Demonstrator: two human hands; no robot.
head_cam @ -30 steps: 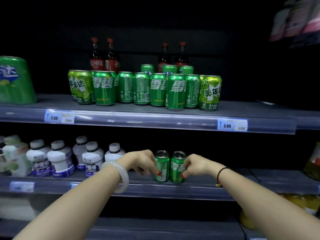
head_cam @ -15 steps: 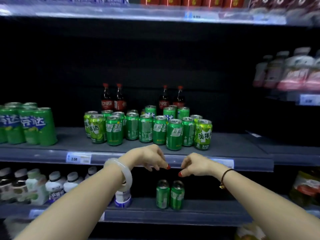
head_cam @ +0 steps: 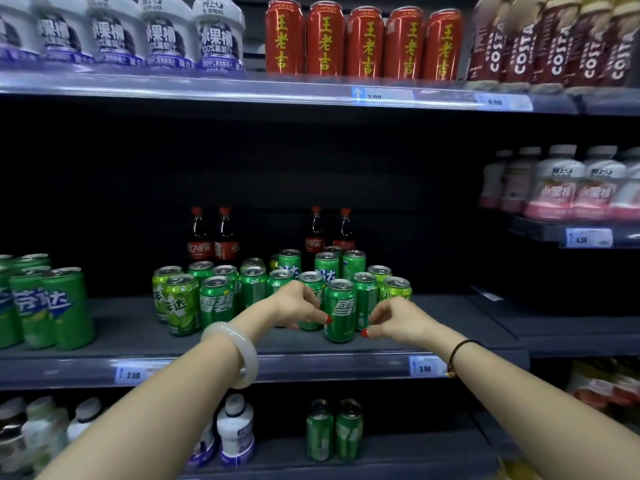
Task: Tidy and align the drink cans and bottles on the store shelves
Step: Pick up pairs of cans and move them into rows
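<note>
A cluster of green drink cans (head_cam: 217,296) stands unevenly on the middle shelf (head_cam: 138,327), with cola bottles (head_cam: 213,237) behind it. One green Sprite can (head_cam: 340,311) stands forward of the rest. My left hand (head_cam: 298,306) is at its left side with curled fingers and the thumb tip on the can. My right hand (head_cam: 391,318) mirrors it, with the thumb at the can's lower right edge. My left hand partly hides the can behind it. Two green cans (head_cam: 334,431) stand side by side on the lower shelf.
More green cans (head_cam: 48,306) stand at the left of the middle shelf. Red cans (head_cam: 363,39) and white and brown bottles line the top shelf. White bottles (head_cam: 235,431) stand on the lower shelf, pink-labelled bottles (head_cam: 571,192) on the right unit. Bare shelf lies right of the cluster.
Both hands let go of the two cans on the lower shelf and rose to the middle shelf. They now sit on either side of the front Sprite can. The view tilted upward.
</note>
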